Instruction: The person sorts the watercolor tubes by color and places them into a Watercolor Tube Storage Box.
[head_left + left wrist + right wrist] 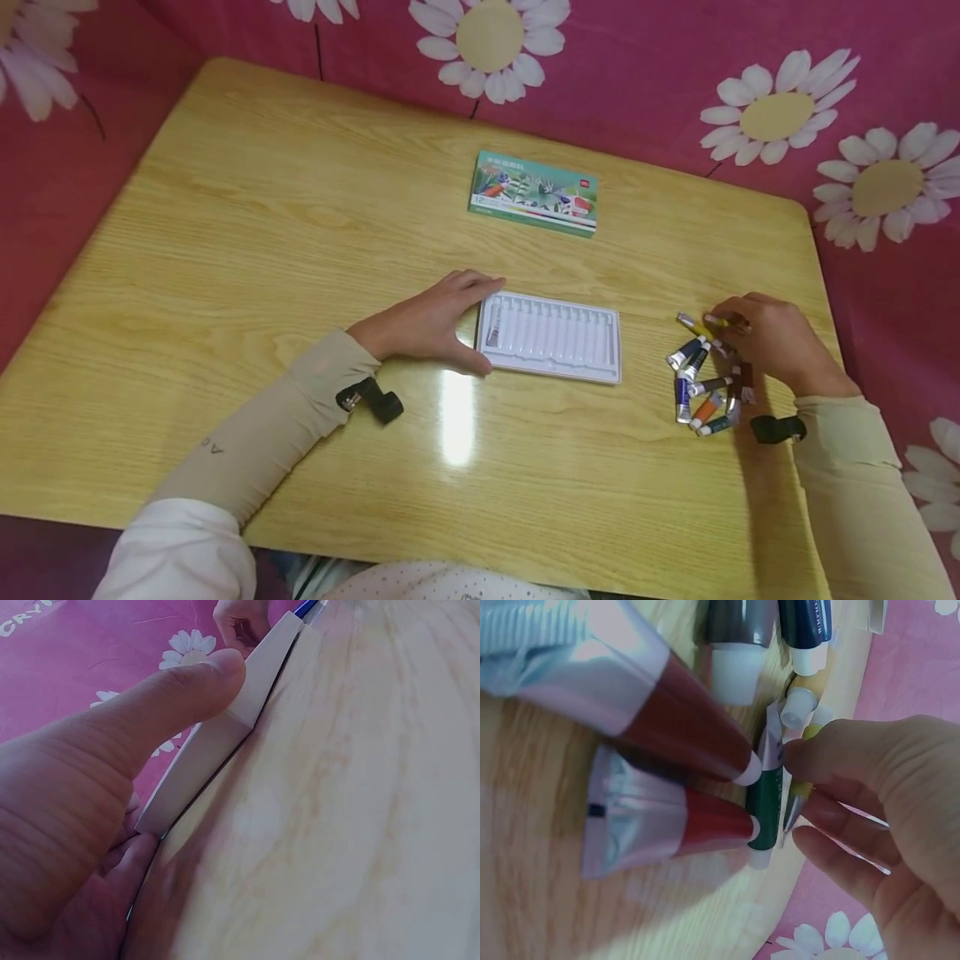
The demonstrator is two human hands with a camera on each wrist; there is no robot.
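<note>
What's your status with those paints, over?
Left hand grips white tray at left end. Right hand pinches yellow tube by loose tubes. One tube in tray. Green box beyond tray, seemingly out of the way.

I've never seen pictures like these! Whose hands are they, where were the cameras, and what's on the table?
They're a person's left hand and right hand. The wide picture comes from a camera on the head, looking down; the close ones come from black cameras on the wrists. On the wooden table are a green box, a white tray with one tube inside, and loose coloured tubes. The left hand holds the tray's end; the right pinches a yellow tube.
</note>
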